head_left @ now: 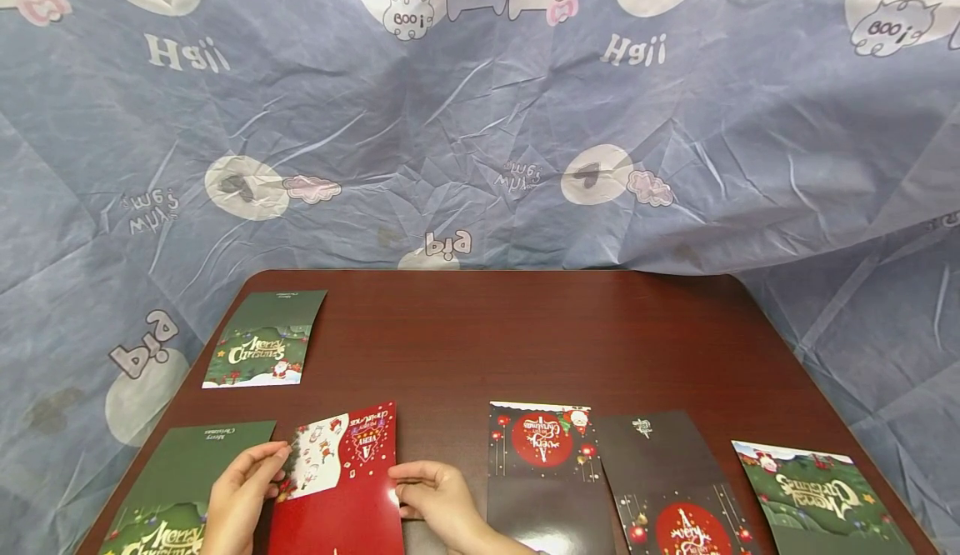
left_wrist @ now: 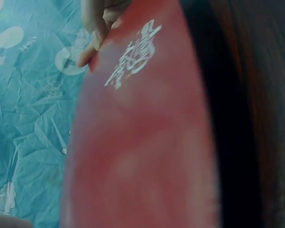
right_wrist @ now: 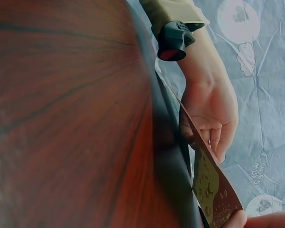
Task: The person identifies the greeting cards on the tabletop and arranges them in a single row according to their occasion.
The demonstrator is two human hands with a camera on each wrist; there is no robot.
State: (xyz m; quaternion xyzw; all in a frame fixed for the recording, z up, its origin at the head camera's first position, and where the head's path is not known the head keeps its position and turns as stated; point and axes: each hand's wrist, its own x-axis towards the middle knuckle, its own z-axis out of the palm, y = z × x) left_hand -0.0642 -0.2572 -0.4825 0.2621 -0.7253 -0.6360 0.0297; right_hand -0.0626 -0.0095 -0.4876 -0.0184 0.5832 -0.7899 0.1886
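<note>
A red Christmas card point(head_left: 335, 488), unfolded, with a white panel of small figures at its far end, is held between both hands. My left hand point(head_left: 243, 488) pinches its left edge. At the right edge, my right hand point(head_left: 438, 501) grips it between thumb and fingers. The red card's surface point(left_wrist: 142, 142) with pale script fills much of the left wrist view. In the right wrist view the card point(right_wrist: 211, 175) is seen nearly edge-on and tilted, with the left hand point(right_wrist: 211, 109) behind it. Dark material shows beneath the card; its form is mostly hidden.
Green Merry Christmas cards point(head_left: 264, 338) lie at the far left, near left point(head_left: 183, 472) and far right point(head_left: 817, 488). Two black cards with red circles point(head_left: 543, 488) point(head_left: 667, 472) lie right of the hands. The brown table point(head_left: 510, 338) meets a blue patterned cloth point(head_left: 480, 122) behind.
</note>
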